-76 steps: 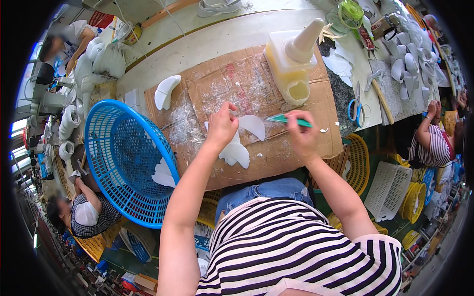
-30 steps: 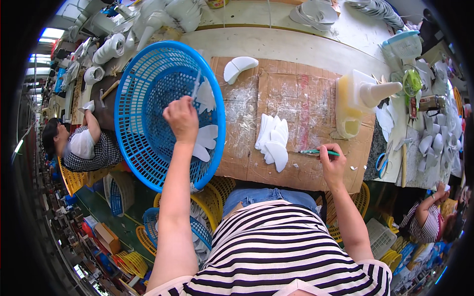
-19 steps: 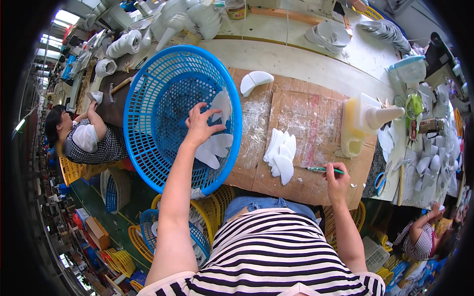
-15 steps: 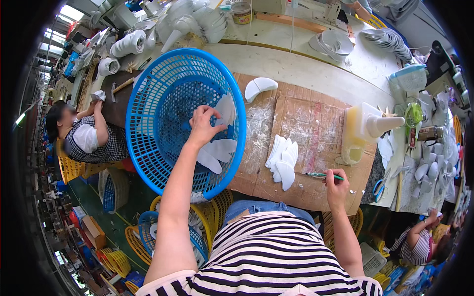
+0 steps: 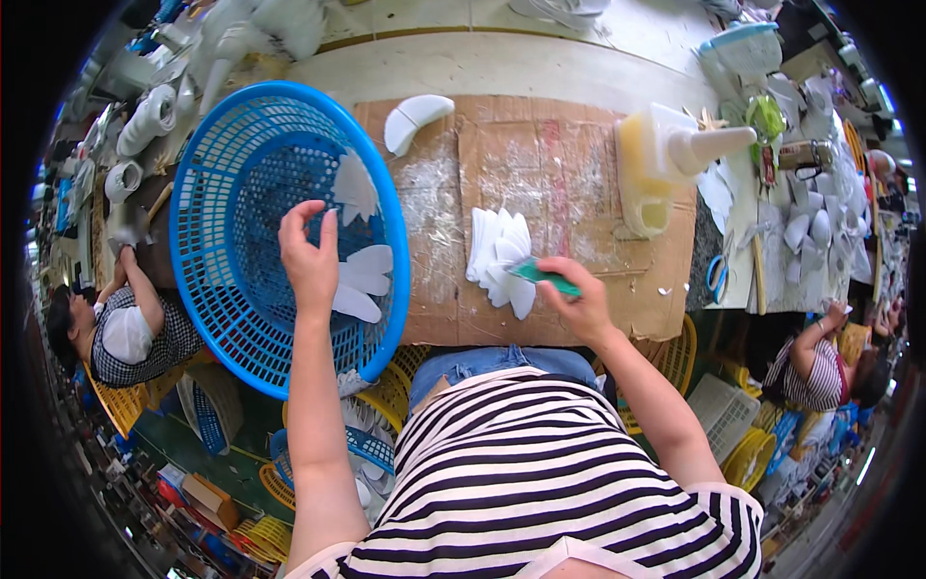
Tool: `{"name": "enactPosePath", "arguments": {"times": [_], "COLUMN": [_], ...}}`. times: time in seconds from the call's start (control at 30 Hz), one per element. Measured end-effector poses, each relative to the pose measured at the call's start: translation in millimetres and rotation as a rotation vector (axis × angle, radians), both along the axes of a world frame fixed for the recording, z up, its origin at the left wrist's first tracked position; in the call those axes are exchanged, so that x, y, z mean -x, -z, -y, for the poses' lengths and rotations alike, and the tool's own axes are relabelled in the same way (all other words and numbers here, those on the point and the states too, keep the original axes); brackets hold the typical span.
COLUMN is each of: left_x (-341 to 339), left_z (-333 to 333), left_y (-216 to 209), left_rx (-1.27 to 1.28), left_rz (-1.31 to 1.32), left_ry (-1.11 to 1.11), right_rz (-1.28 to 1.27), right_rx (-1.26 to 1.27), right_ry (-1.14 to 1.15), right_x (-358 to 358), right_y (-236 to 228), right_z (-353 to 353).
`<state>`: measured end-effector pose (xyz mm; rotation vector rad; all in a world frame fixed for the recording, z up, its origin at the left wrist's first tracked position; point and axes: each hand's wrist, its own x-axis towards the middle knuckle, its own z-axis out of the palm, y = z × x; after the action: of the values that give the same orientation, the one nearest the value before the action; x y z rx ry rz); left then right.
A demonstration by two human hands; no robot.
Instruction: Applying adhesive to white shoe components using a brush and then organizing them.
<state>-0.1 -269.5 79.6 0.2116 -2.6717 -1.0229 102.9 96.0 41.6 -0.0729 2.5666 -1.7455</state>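
Note:
My left hand point(image 5: 311, 256) is over the large blue plastic basket point(image 5: 394, 232), with thumb and fingers apart and nothing between them. Inside that basket, near its right wall, lie two small fans of flat white curved pieces point(image 5: 357, 188). My right hand point(image 5: 582, 304) grips a slim green-handled tool point(image 5: 555, 277), smeared by motion. Its front end is over a fanned stack of white curved pieces point(image 5: 497, 246) on the cardboard sheet point(image 5: 588, 212). Whether the tip touches the stack I cannot tell. One separate white crescent piece point(image 5: 417, 121) rests at the cardboard's far left corner.
Right of the stack stands a translucent bottle point(image 5: 666, 150) with a white nozzle and yellowish contents. Blue-handled scissors point(image 5: 717, 278) and more white parts point(image 5: 810, 227) lie further right. Co-workers sit at left point(image 5: 145, 333) and right point(image 5: 820, 372). Yellow baskets point(image 5: 391, 396) stand below the table edge.
My right hand has moved left with the green-handled tool, bringing it over the white stack. My left hand has come away from the white pieces at the basket's right side. The view has shifted.

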Motion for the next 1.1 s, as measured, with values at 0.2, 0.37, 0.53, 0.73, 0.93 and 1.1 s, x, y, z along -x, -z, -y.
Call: {"name": "enactPosePath", "arguments": {"times": [0.2,0.37,0.53,0.73,0.93,1.1], "left_x": [-22.5,-51.8,-85.3,-96.0,-94.9,-94.8], "left_z": [-29.9,-77.6,-147.0,-163.7,-164.2,-163.9], "left_y": [-36.3,-51.2,-1.3,73.9,77.4,52.6], "left_rx": [0.075,0.137,-0.030,-0.129,-0.031,-0.252], "left_rz": [-0.133,-0.265,0.067,0.258,0.251,0.444], "left_ry": [0.013,0.228,0.516,0.379,0.370,0.424], "right_rz": [-0.211,-0.279,-0.097,-0.071,-0.166,-0.106], "right_rx": [-0.155,-0.141,-0.125,-0.018,-0.012,0.048], "right_ry": [-0.279,-0.022,-0.140,-0.058,-0.082,0.049], "right_x": [-39.5,-29.8,-55.9,-56.1,-61.0,-62.6], "right_y": [46.7,21.4,41.9,33.4,39.3,32.6], "right_z": [-9.5,-1.3,-14.6,-4.0,-9.1,-16.4]}}
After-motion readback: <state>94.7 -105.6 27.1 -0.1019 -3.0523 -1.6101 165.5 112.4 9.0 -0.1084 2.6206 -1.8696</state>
